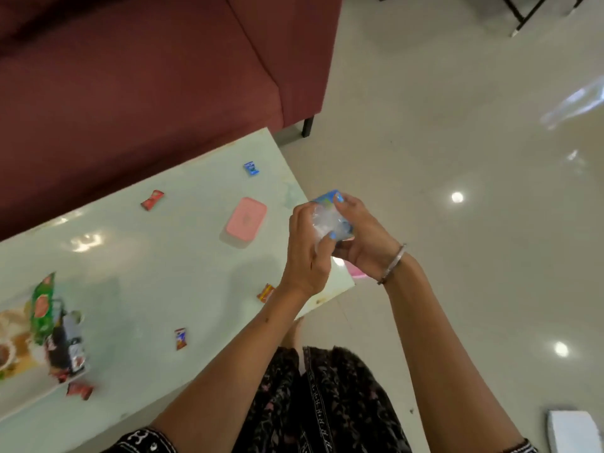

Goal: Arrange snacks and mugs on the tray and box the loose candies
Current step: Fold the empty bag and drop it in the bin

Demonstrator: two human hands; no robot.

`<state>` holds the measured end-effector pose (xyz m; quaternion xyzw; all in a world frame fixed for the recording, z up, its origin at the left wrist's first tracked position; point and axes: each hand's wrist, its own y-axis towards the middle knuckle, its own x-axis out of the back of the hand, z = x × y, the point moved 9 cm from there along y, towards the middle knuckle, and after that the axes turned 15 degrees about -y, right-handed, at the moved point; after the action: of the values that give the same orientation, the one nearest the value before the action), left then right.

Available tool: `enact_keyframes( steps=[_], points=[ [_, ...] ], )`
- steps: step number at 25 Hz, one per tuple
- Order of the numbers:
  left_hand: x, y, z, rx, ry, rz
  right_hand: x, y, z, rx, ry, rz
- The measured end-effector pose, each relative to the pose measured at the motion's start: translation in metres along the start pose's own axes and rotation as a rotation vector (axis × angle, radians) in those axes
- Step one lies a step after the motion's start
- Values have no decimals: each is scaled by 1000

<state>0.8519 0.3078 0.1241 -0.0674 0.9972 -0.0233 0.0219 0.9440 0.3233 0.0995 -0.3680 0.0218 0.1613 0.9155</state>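
Both hands meet over the table's right corner. My right hand (362, 237) grips a small clear box (327, 220) holding a blue candy, and my left hand (305, 253) grips the same box from the left. The box's pink lid (246, 222) lies flat on the pale glass table (157, 263). Loose candies are scattered on the table: a blue one (251, 168), a red one (152, 200), an orange one (265, 293), a brown one (180, 339) and a red one (79, 390). At the left edge, a tray (19, 387) carries a green snack bag (42, 308) and dark packets (67, 348).
A maroon sofa (147, 67) runs along the table's far side. Glossy tiled floor (457, 158) lies to the right. Something pink (354, 272) shows under the table corner. A white object (573, 433) lies on the floor at bottom right.
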Motion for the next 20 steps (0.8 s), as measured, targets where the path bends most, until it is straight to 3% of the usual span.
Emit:
enact_keyframes(
  steps=[3, 5, 7, 10, 17, 20],
  points=[
    [-43, 18, 53, 430, -430, -4, 50, 24, -16, 45, -41, -324],
    [-69, 25, 88, 634, -582, 28, 88, 36, -27, 41, -298, -549],
    [-81, 32, 123, 748, -521, 61, 118, 52, -42, 21, -553, -699],
    [-82, 45, 171, 783, -296, -7, 160, 82, -82, -45, -630, -827],
    [-81, 78, 253, 691, -264, -142, 197, 201, -192, 5, -837, -729],
    [-81, 92, 278, 623, -286, -163, 192, 265, -272, -225, -1246, -307]
  ],
)
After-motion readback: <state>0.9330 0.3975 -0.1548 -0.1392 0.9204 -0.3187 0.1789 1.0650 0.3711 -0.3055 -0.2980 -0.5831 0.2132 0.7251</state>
